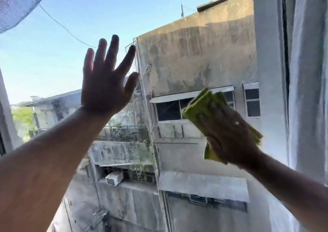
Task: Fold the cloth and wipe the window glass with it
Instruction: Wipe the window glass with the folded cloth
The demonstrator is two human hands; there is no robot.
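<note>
- My right hand [229,134] presses the cloth [200,107] flat against the window glass [53,36], toward the pane's right edge, about mid-height; fingers lie spread over the wad rather than pinching it.
- My left hand [106,86] is splayed wide, palm toward the glass left of centre, holding nothing; I cannot tell whether it touches the pane.
- To wipe well, I judge I should keep the palm's pressure even and run overlapping strokes from the right edge toward the left, so no strip is missed.
- The cloth looks soft and nappy, yellow-green, folded into several layers whose edges fan out above and below my hand.
- The glass is smooth and clear; a pale curtain [305,72] hangs in soft folds along the right edge.
</note>
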